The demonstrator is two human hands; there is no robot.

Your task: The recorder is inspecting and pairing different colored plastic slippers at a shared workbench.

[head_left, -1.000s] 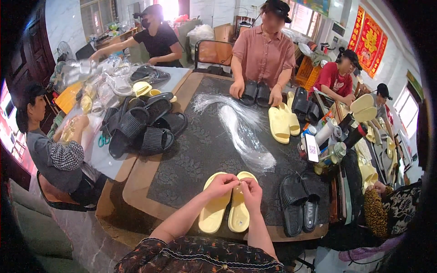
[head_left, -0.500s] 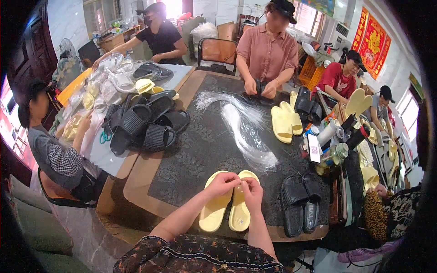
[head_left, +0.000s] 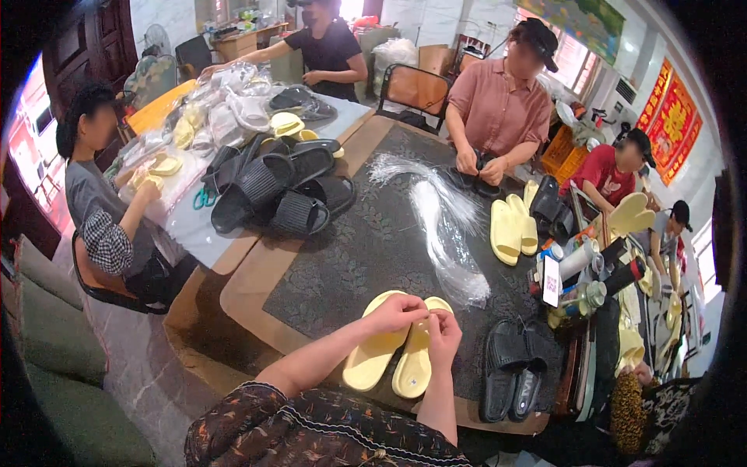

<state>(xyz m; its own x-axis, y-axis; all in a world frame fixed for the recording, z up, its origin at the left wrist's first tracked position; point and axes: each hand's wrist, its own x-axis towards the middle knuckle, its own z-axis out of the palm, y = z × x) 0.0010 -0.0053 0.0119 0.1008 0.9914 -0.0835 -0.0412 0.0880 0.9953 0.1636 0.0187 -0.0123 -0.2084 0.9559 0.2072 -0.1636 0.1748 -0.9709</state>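
Note:
A pair of pale yellow slippers [head_left: 367, 364] lies side by side on the dark patterned mat, close in front of me. Above their straps, my left hand [head_left: 397, 314] and my right hand [head_left: 443, 333] meet with fingertips pinched together. Whatever is between the fingers is too small to make out, and the hands cover part of the straps. To the right of my right hand lies a pair of black slippers [head_left: 510, 373]. Farther off, a bundle of thin clear plastic strands [head_left: 440, 233] is spread on the mat.
Black slippers [head_left: 272, 187] are heaped at the left beside bagged ones [head_left: 226, 109]. Another yellow pair [head_left: 510, 229] lies at the far right, near bottles and a phone [head_left: 551, 280]. Across the table a person in a pink shirt [head_left: 498, 101] handles black slippers; other people work around.
The whole view has shifted, so the table and people appear farther right. My hands stay pinched together over the yellow slippers.

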